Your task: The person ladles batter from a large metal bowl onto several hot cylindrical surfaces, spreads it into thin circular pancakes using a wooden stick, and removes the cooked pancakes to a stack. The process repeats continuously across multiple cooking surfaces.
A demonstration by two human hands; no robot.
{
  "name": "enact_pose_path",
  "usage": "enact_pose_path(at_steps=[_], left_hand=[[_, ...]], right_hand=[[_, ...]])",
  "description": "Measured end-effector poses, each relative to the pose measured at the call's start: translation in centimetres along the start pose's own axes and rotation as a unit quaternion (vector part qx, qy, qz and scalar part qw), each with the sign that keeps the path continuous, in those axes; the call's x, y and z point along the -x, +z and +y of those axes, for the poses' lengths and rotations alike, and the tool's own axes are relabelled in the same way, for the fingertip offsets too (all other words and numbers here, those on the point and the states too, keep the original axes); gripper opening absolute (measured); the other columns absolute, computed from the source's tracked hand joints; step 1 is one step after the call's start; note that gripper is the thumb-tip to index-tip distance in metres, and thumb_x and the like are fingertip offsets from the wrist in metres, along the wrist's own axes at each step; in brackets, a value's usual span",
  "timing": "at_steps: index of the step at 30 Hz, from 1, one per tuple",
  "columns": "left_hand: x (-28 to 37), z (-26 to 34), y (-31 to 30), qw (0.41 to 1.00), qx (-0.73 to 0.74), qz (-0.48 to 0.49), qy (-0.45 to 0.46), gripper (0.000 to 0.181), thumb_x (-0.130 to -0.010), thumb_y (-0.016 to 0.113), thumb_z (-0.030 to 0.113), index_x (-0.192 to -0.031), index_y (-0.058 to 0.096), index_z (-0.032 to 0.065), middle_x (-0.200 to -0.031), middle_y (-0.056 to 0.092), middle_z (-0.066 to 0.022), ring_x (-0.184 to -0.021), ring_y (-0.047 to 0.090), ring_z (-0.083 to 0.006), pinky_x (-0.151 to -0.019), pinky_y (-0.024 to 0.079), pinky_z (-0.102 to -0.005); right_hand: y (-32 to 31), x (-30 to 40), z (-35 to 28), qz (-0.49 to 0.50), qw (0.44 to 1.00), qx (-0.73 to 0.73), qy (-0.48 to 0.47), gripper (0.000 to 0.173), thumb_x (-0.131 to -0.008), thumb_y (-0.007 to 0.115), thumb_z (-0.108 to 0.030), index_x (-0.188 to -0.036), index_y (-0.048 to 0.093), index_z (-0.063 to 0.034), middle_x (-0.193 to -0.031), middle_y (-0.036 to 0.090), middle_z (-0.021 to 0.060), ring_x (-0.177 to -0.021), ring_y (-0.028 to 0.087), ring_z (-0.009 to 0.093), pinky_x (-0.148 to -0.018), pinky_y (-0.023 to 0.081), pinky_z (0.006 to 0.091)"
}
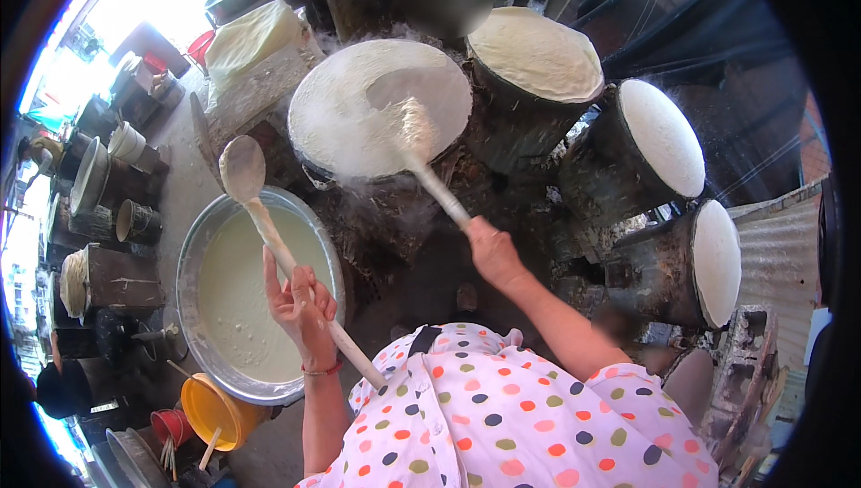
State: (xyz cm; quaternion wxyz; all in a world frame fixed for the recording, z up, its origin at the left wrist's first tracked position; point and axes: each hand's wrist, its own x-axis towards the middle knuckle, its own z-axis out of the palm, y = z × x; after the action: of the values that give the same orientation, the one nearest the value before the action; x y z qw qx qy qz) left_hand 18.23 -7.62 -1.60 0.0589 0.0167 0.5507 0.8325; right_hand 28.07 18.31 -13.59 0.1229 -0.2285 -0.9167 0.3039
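Note:
My left hand [303, 310] holds the wooden handle of a large ladle [243, 168], its round bowl up over the rim of a wide metal basin [185, 273] of pale liquid batter [235, 286]. The ladle's handle end reaches my shirt. My right hand [494, 252] grips the handle of a long brush or whisk [416, 131], its head coated in pale batter. That head rests on a round steaming griddle [430, 84], where pale batter covers part of the surface and a greyish patch shows beside it. Steam partly hides the griddle's left side.
To the right stand several drum stoves [511, 111] topped with round pale sheets [538, 54]. Behind the basin a folded pale sheet [252, 37] lies on a block. Low on the left are a yellow bucket [229, 414] and a red container [171, 427]. Concrete blocks [736, 367] stand at right.

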Motion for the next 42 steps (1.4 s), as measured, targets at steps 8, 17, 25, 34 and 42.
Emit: enact_pose_path(at_steps=[8, 17, 25, 34, 42], left_hand=[[0.3, -1.3, 2.1, 1.0, 0.004, 0.004, -0.01, 0.05, -0.095, 0.049, 0.009, -0.142, 0.033, 0.0171, -0.08, 0.048, -0.0034, -0.047, 0.038, -0.0021, -0.036, 0.031, -0.0146], [0.4, -2.5, 4.4, 0.999, -0.022, 0.034, -0.007, 0.049, -0.095, 0.048, 0.01, -0.142, 0.032, 0.0158, -0.079, 0.047, -0.0033, -0.047, 0.036, -0.0019, -0.036, 0.03, -0.0146], [0.2, -3.7, 5.6, 0.998, -0.023, 0.059, -0.007, 0.051, -0.095, 0.048, 0.009, -0.143, 0.031, 0.0169, -0.078, 0.046, -0.0026, -0.045, 0.036, -0.0027, -0.035, 0.03, -0.016], [0.0, -4.4, 8.5, 0.996, -0.04, 0.075, -0.006, 0.05, -0.095, 0.049, 0.012, -0.142, 0.031, 0.0163, -0.079, 0.047, -0.0024, -0.047, 0.035, -0.0017, -0.036, 0.03, -0.015], [0.1, -5.0, 9.5, 0.991, -0.035, 0.126, -0.013, 0.051, -0.096, 0.049, 0.011, -0.143, 0.03, 0.0174, -0.078, 0.046, -0.0027, -0.045, 0.035, -0.002, -0.034, 0.029, -0.0153]], right_hand=[[-3.1, -3.1, -1.2, -0.044, 0.991, -0.105, 0.071, 0.023, -0.096, 0.04, -0.026, -0.088, 0.049, -0.0061, -0.076, 0.06, 0.0254, -0.073, 0.059, 0.045, -0.06, 0.046, 0.0528], [-8.1, -9.7, 1.6, -0.126, 0.952, -0.164, 0.225, 0.023, -0.095, 0.042, -0.024, -0.087, 0.049, -0.0039, -0.079, 0.058, 0.025, -0.083, 0.054, 0.047, -0.064, 0.042, 0.0539], [-6.4, -7.7, 8.7, -0.022, 0.999, -0.017, -0.021, 0.02, -0.095, 0.042, -0.027, -0.091, 0.052, -0.0109, -0.074, 0.06, 0.0239, -0.075, 0.057, 0.046, -0.064, 0.044, 0.0554], [-6.3, -13.3, 9.0, -0.036, 0.996, -0.023, -0.081, 0.021, -0.095, 0.043, -0.028, -0.089, 0.053, -0.0103, -0.071, 0.059, 0.0238, -0.073, 0.058, 0.045, -0.061, 0.045, 0.0543], [-7.9, -18.1, 14.3, -0.042, 0.993, 0.03, -0.103, 0.022, -0.095, 0.043, -0.03, -0.091, 0.054, -0.0111, -0.073, 0.06, 0.0224, -0.072, 0.058, 0.045, -0.062, 0.047, 0.0533]])
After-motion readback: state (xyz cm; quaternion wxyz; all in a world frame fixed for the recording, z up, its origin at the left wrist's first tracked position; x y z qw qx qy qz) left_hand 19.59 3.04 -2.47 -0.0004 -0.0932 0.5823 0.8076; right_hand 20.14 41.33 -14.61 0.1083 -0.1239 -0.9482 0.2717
